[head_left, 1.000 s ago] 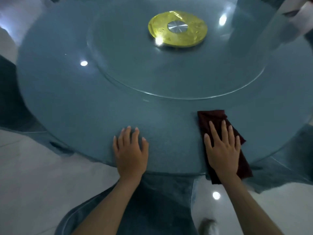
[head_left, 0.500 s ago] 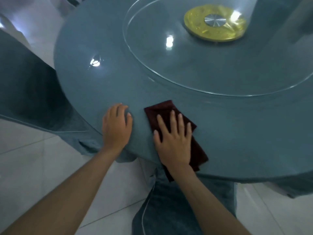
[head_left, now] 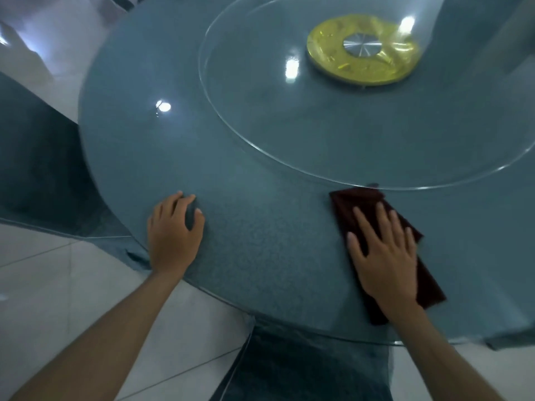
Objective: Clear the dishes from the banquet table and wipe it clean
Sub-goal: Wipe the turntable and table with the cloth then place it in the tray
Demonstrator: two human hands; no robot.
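**Cloth (head_left: pixel 347 205) carried toward 3 o'clock along the near rim**

The right hand (head_left: pixel 385 256) lies flat and open, fingers spread, pressing the dark red cloth onto the counter (head_left: pixel 260 256). Half a second ago hand and cloth lay just beside the left hand (head_left: pixel 173 238). They now sit well apart from it, toward 3 o'clock, so one pass across the near band appears complete. The left hand holds nothing; its fingers are loosely bent, with the tips resting on the surface as a brace at the 9 o'clock side.

No dishes show on the visible part of the counter. The clearing step is therefore judged done, and the wiping is in progress.

Edges:
- At 12 o'clock from the right hand, the far corner of the cloth meets the rim of the glass turntable (head_left: pixel 289 117). Whether it slips under the glass cannot be told.
- At 6 o'clock, the cloth's near end lies close to the counter's edge, below which the tablecloth skirt (head_left: pixel 304 371) hangs toward the tiled floor (head_left: pixel 58 285).
- The gold hub (head_left: pixel 362 70) sits well away, at 12 o'clock.

Open room: bare counter runs on toward 3 o'clock between turntable and edge, and a wide band opens toward 10 o'clock beyond the left hand. The band under the right hand is narrow, so a further stroke likely has to follow its curve.
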